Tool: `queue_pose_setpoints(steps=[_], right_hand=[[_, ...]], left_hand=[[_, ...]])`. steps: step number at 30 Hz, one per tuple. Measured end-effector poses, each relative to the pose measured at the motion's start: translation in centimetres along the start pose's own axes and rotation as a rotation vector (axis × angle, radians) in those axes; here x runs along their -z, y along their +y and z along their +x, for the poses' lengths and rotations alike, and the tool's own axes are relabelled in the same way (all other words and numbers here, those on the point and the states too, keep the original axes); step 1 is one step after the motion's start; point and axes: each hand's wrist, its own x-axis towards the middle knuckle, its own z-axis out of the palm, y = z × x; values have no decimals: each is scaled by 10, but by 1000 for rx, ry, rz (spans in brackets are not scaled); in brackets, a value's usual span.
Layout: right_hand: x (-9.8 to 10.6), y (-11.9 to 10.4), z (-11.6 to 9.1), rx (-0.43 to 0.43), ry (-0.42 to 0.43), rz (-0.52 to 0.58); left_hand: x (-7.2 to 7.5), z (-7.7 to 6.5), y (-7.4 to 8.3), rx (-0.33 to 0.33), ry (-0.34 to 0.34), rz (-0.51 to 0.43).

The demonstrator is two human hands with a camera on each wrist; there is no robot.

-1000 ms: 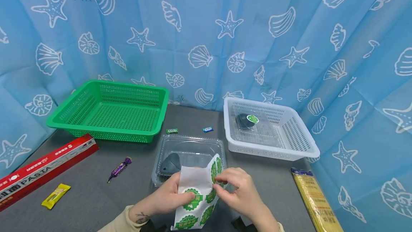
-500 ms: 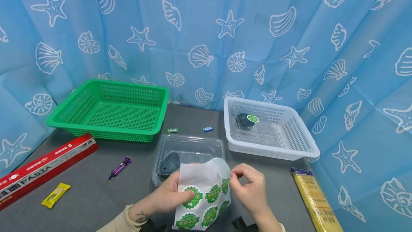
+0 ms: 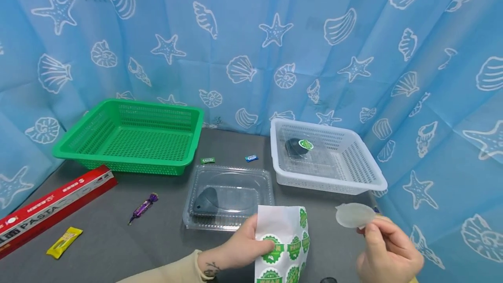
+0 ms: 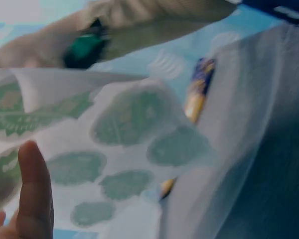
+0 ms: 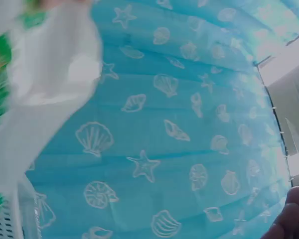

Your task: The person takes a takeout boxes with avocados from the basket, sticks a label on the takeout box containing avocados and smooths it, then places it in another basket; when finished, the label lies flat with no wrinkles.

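Note:
My left hand (image 3: 241,246) grips a white sheet of round green stickers (image 3: 292,248), thumb on its front face. Out to the right, my right hand (image 3: 389,250) pinches one peeled sticker (image 3: 355,215) by its edge, its pale back showing in the head view. Beyond my left hand, a closed clear plastic box (image 3: 235,187) stands on the table with a dark grey computer mouse (image 3: 206,201) inside it. In the left wrist view the sticker sheet (image 4: 124,119) is blurred, and one finger (image 4: 35,189) shows in front of it.
A green basket (image 3: 129,165) stands back left. The white basket (image 3: 330,184) at back right holds another clear box with a dark object and a sticker. Red pasta box (image 3: 59,208), yellow packet (image 3: 64,242), purple candy (image 3: 143,208) and two small packets lie about.
My right hand has peeled a sticker off the sheet and moved right with it. My left hand has shifted right with the sheet, uncovering more of the clear box.

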Motion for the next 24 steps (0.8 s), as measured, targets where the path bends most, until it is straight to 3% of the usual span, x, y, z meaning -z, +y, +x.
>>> queue_pose_setpoints(steps=[4,9,12,15,17,20,22,24], right_hand=[[-2,-16,2,32,102,31],[-5,-27,-2,18,90,39],[-5,-29,-3,12,58,40],[-5,-31,-4,17,21,40],[-3,-33,-5,9,-19,3],[2,-39,-4,-41,-103,-99],[5,-43,-2,-81,-167,-186],[7,-46,1,-106,-226,-231]], left_hand=[[-19,13,-20,49,25,-14],[-37,26,-46,137,77,26],[-39,29,-54,232,30,13],[-34,25,-53,384,-49,50],[-27,20,-46,488,-80,155],[-15,8,-31,610,-75,422],[-5,-1,-19,639,-99,573],[4,-11,-7,626,-147,711]])
